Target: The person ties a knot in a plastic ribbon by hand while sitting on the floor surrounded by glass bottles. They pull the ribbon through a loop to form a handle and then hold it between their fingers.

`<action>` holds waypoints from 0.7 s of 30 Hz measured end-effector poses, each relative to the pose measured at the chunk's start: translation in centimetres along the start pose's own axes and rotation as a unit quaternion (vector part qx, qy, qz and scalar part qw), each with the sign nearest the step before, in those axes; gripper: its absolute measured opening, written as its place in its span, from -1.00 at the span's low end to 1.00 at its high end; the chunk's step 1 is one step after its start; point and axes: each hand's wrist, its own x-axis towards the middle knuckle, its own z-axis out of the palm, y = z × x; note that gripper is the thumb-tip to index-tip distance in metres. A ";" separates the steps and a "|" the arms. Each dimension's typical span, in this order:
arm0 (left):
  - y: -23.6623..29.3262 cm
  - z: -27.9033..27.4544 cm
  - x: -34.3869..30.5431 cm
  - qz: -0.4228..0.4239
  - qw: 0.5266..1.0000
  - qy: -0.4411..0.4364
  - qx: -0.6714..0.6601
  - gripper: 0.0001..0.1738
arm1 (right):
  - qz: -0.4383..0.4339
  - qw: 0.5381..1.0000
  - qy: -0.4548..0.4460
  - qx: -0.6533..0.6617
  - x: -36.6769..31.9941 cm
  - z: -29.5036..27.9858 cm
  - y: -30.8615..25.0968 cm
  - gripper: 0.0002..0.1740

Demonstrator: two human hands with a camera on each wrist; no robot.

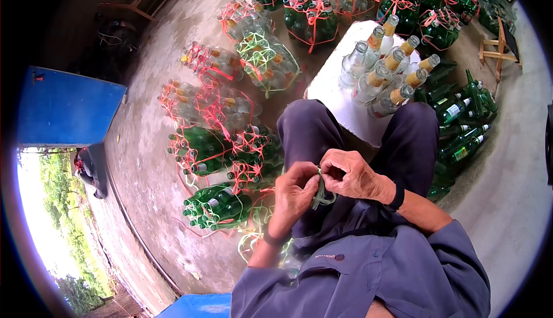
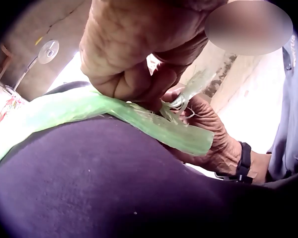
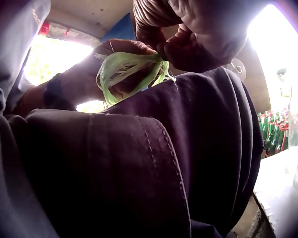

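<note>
Two hands meet in the head view: the left hand (image 1: 294, 194) and right hand (image 1: 351, 175) each pinch a green plastic strip (image 1: 322, 196). Left wrist: the strip trails over the thigh (image 2: 114, 188). Right wrist: it loops between both hands (keeping it taut, with firm pinches, likely prevents slipping).

Blue-grey shirt (image 1: 403, 272), dark trousers (image 1: 311, 128) — black bands (image 1: 396, 196) on both wrists.

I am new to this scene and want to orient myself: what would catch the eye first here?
First, the left hand and right hand pinching a green strip over the dark trousers, near the centre. Then the clear bottles on a white block ahead, and red-tied bundles of green bottles on the floor around.
</note>
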 end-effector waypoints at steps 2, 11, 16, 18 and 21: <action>-0.1 -0.1 0.0 0.001 1.000 -0.007 0.018 -0.83 | 0.000 1.000 -0.002 0.000 0.0 0.0 0.1 -0.71; 0.7 -0.4 0.5 -0.054 0.998 -0.041 0.001 -0.88 | 0.017 0.999 -0.021 0.022 -0.2 -0.3 0.1 -0.73; 0.4 -0.4 0.6 -0.060 0.997 -0.045 0.004 -0.91 | -0.003 0.999 -0.040 0.006 -0.1 -0.4 0.1 -0.75; 0.5 -0.2 0.6 -0.064 0.997 -0.044 0.011 -0.93 | 0.009 0.999 -0.046 0.006 -0.1 -0.6 -0.2 -0.76; 0.6 -0.1 0.6 -0.053 0.997 -0.038 0.036 -0.94 | 0.025 0.998 -0.063 -0.004 0.2 -0.9 -0.7 -0.77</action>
